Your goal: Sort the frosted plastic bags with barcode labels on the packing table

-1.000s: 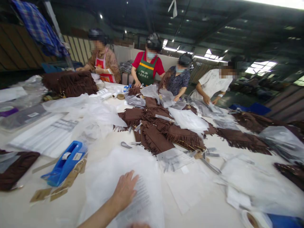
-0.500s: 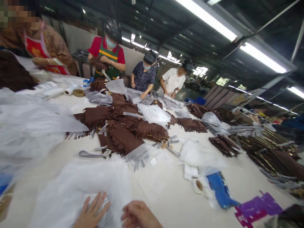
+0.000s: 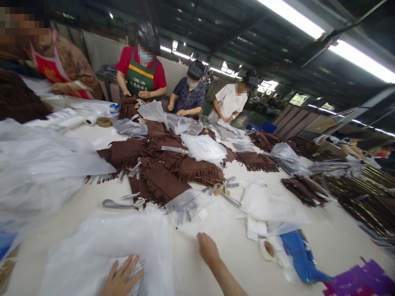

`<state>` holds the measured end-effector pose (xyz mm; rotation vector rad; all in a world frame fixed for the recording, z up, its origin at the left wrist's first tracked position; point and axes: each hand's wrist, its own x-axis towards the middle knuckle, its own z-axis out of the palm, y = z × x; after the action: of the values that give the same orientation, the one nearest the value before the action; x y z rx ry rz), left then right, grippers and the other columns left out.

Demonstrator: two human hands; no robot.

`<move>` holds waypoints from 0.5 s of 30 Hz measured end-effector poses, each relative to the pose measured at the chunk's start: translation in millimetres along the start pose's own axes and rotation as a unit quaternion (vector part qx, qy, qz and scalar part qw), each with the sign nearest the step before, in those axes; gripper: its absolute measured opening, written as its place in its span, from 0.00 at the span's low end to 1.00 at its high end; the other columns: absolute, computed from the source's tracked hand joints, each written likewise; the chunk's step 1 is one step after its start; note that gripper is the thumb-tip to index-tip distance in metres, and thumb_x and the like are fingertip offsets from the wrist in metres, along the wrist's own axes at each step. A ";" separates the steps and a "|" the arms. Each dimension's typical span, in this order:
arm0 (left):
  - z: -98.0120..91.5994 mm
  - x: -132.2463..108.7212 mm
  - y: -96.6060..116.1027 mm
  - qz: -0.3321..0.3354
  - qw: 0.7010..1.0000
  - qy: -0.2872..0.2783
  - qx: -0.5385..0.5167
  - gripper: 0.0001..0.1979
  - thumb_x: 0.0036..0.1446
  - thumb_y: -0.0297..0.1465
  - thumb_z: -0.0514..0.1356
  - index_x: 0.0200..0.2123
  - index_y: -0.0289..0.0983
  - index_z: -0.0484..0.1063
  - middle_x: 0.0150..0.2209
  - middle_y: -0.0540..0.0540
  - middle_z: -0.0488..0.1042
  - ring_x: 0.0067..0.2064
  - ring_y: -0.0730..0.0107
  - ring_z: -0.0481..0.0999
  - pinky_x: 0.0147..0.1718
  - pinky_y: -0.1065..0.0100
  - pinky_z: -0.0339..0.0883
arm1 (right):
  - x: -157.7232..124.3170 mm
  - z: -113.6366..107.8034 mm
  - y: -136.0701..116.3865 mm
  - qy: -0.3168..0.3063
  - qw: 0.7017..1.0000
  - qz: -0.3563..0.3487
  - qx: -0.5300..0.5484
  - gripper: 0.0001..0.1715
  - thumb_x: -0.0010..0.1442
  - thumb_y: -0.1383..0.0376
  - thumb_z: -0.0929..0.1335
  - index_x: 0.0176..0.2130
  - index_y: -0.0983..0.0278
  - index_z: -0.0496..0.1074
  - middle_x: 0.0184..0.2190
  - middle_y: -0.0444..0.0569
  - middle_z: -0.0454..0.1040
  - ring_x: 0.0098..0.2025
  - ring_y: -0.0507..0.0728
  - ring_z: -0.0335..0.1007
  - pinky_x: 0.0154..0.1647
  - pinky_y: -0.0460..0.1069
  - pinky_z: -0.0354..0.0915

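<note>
My left hand [image 3: 123, 277] lies flat with fingers spread on a translucent white plastic bag [image 3: 92, 242] at the near side of the table. Printed text shows through the bag under that hand. Farther forward and to the right, my right hand [image 3: 208, 248] is low over the white table, fingers curled together. Its fingertips are beside a thin, clear plastic sheet; whether they pinch it is hidden. Just beyond lies a clear printed bag [image 3: 188, 203], next to brown fringed pieces [image 3: 163, 181] heaped mid-table.
At the right are a white tape roll [image 3: 268, 249], a blue plastic packet [image 3: 298, 255] and a purple packet [image 3: 361, 279]. Plastic bags [image 3: 46, 152] pile up at the left. Several co-workers stand across the table, one in a green apron [image 3: 140, 76]. Brown stacks [image 3: 367, 185] fill the far right.
My right hand has moved forward and right, away from the bag under my left hand. The left hand stays flat on it. The view has shifted slightly.
</note>
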<state>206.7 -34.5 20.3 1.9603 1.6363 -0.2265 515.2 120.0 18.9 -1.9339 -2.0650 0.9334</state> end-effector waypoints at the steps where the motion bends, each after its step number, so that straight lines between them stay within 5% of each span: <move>1: -0.1 0.0 -3.4 0.005 1.000 -0.002 -0.024 0.40 0.43 0.25 0.58 0.61 0.52 0.56 0.68 0.43 0.48 0.69 0.49 0.45 0.64 0.35 0.39 | 5.9 -15.8 -5.7 -0.019 0.999 -0.007 0.032 0.14 0.59 0.70 0.59 0.29 0.64 0.71 0.31 0.54 0.75 0.39 0.60 0.70 0.47 0.57 0.65; 5: 5.2 5.6 -17.1 -0.004 0.989 0.054 -0.137 0.23 0.55 0.34 0.54 0.55 0.51 0.67 0.64 0.46 0.60 0.66 0.54 0.56 0.65 0.39 0.43 | 10.5 -71.6 -47.8 -0.106 0.975 -0.046 0.190 0.23 0.62 0.51 0.59 0.35 0.64 0.72 0.31 0.50 0.77 0.33 0.56 0.72 0.38 0.52 0.69; 8: 0.8 11.7 -17.3 -0.045 0.956 0.114 -0.267 0.22 0.56 0.44 0.52 0.50 0.44 0.72 0.59 0.43 0.70 0.62 0.54 0.65 0.65 0.45 0.50 | -7.2 -99.0 -93.9 -0.197 0.886 -0.030 0.419 0.24 0.57 0.50 0.67 0.42 0.66 0.73 0.33 0.51 0.79 0.32 0.55 0.74 0.38 0.50 0.69; 11: -16.1 11.6 -8.1 -0.063 0.878 0.111 -0.461 0.33 0.53 0.54 0.47 0.50 0.37 0.71 0.56 0.39 0.72 0.59 0.54 0.68 0.63 0.53 0.57 | -31.8 -111.6 -133.3 -0.237 0.774 0.001 0.587 0.24 0.53 0.55 0.72 0.46 0.67 0.73 0.38 0.52 0.81 0.37 0.56 0.76 0.42 0.50 0.70; 15: -35.4 0.8 5.4 -0.083 0.731 0.022 -0.677 0.52 0.45 0.66 0.40 0.63 0.35 0.51 0.64 0.34 0.61 0.63 0.58 0.64 0.63 0.54 0.55 | -56.4 -113.3 -153.5 -0.228 0.690 0.060 0.684 0.24 0.50 0.60 0.74 0.46 0.64 0.74 0.45 0.49 0.80 0.43 0.56 0.76 0.41 0.48 0.72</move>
<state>204.0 -15.8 50.7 0.6585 1.2804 0.7733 452.6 108.7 207.4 -0.9498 -0.6378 2.2061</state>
